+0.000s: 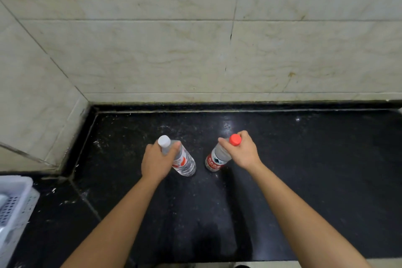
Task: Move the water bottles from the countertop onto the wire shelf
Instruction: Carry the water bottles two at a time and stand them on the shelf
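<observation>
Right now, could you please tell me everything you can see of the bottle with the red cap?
The red-capped bottle is slim, clear plastic, with a red label band low on its body bearing a white and dark patch; the print is unreadable. Its round red cap sits closed on the neck. It seems to stand roughly upright on the black countertop, right of the white-capped bottle and apart from it. The right hand grips its neck from above, just under the cap.
</observation>
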Demonstrator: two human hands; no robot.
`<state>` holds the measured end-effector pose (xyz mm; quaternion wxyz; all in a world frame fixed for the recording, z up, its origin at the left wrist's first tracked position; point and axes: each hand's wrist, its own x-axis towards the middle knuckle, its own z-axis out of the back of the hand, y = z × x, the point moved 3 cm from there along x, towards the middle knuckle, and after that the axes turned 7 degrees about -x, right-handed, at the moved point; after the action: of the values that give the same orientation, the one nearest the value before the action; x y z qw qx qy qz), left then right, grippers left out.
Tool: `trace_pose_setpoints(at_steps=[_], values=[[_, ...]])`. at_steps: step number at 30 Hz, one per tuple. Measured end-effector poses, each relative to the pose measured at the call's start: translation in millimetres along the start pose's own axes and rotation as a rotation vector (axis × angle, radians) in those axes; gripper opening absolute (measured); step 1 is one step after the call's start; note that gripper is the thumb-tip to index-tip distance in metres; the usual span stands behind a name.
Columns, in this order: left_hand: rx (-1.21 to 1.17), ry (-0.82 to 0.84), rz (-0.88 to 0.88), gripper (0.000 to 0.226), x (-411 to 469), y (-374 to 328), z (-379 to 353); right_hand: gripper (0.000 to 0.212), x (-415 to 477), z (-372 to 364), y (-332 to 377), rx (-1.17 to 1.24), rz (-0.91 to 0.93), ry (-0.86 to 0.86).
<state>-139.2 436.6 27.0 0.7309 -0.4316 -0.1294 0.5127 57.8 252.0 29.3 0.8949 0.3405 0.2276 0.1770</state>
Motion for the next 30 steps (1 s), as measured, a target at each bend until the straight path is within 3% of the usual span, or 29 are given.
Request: trace_pose_setpoints(at_steps=[3,5,9,14,17,22,27,30], values=[[-0.052,-0.015,0.003,0.055,14,7,7,0.048,-7,-14,-1,0.302,-0.090,0.077],[-0.110,-0.018,0.021,0.050,16,11,8,0.041,-6,-19,0,0.366,-0.078,0.075],[-0.275,-0.025,0.066,0.044,16,16,4,0.032,0,-15,-1,0.218,-0.033,0.037],[-0.354,0.017,0.057,0.050,23,16,-4,0.048,-2,0,-5,0.026,-0.094,-0.033],[-0.378,0.093,0.029,0.045,29,11,-11,0.048,-9,-6,-9,-0.005,-0.067,0.064],[-0.429,0.158,0.021,0.026,28,1,-19,0.042,-37,-21,-11,0.025,0.027,0.075],[-0.433,0.213,-0.051,0.028,21,-13,-33,0.065,-55,-25,-21,-0.094,0.109,0.077],[-0.387,0.198,-0.119,0.023,16,-16,-45,0.069,-60,-18,-38,0.030,0.024,-0.006]])
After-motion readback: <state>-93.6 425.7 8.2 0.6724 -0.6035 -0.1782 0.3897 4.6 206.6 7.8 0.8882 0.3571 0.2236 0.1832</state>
